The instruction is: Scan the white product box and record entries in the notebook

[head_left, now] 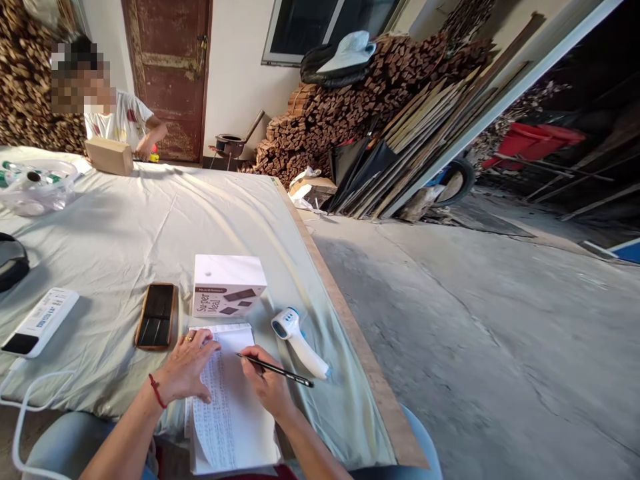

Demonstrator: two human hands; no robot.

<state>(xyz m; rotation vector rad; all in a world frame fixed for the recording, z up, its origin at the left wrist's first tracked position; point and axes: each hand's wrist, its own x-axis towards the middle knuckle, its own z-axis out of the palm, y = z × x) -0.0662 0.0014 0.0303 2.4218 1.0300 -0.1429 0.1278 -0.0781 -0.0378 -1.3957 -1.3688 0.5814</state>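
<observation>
A notepad lies at the table's near edge, its left part covered in rows of handwriting. My left hand rests on the written side, fingers spread and slightly bent; a ring and a red cord bracelet show on it. In my right hand is a black pencil, pinched between thumb and fingers, with its tip over the upper part of the page. Just beyond the pad stands a white box marked "Super Meal". Right of it lies a white infrared thermometer. A phone-like dark object in a brown case is to the left.
A white power bank with a white cable lies at the left. Across the cloth-covered table, a person sits by a cardboard box. A plastic bowl is far left. Stacked firewood lines the wall.
</observation>
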